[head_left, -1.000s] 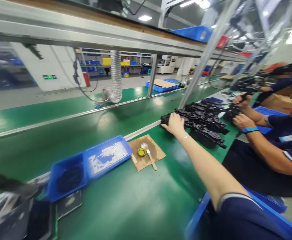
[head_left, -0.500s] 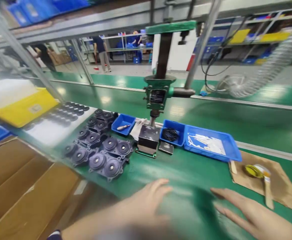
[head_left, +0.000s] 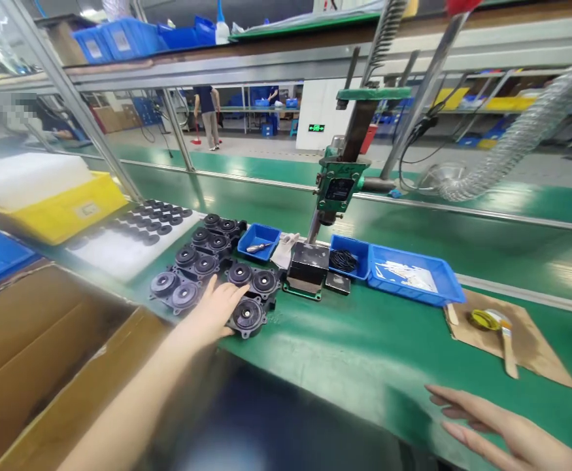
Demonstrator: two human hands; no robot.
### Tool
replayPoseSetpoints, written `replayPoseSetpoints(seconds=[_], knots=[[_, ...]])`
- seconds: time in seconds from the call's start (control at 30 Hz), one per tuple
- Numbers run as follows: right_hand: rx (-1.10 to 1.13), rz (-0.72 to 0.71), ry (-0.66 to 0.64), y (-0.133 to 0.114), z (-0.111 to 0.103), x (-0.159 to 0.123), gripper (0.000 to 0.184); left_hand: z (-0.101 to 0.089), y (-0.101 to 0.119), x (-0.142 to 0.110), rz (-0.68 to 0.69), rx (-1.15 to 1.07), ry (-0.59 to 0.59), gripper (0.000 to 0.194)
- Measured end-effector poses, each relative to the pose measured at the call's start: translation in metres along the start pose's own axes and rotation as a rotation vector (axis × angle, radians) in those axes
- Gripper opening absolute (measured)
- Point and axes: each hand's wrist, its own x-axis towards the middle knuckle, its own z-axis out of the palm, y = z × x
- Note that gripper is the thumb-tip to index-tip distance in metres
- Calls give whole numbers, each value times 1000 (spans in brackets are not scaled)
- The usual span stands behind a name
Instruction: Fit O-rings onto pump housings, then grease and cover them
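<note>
My left hand (head_left: pixel 216 309) reaches out over the green bench and rests on a black round-holed plastic part (head_left: pixel 247 314), fingers wrapped loosely on its left edge. Several more of these black parts (head_left: pixel 202 258) lie in a cluster just beyond it. My right hand (head_left: pixel 491 422) hovers open near the front edge at the lower right, fingers stretched out, holding nothing. A green hand press (head_left: pixel 337 186) stands behind the parts, with a black block (head_left: pixel 308 263) under it.
Blue trays (head_left: pixel 413 275) hold white pieces, a black coil and a small tool. A brown paper sheet (head_left: pixel 511 333) carries a yellow-filled dish and a brush. A white tray of black discs (head_left: pixel 133 239), a yellow bin (head_left: pixel 65 209) and cardboard boxes (head_left: pixel 35 353) sit left.
The view swung left from the co-worker's pile to the press station. My left hand moved forward onto the nearest black part; my right hand dropped to the lower right.
</note>
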Motion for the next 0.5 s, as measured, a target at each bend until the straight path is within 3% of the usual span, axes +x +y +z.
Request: replayPoseSetpoints(seconds=[0.1, 0.2, 0.33, 0.5], knots=[[-5, 112, -155, -36, -22, -3, 38, 5, 2, -2, 46, 19, 37, 94], [-145, 212, -76, -53, -45, -5, 36, 19, 3, -8, 89, 31, 84, 84], [-471, 383, 142, -25, -59, -8, 29, 39, 22, -2, 236, -21, 149, 78], [-676, 451, 183, 31, -53, 0, 23, 37, 106, 31, 368, -182, 55, 79]])
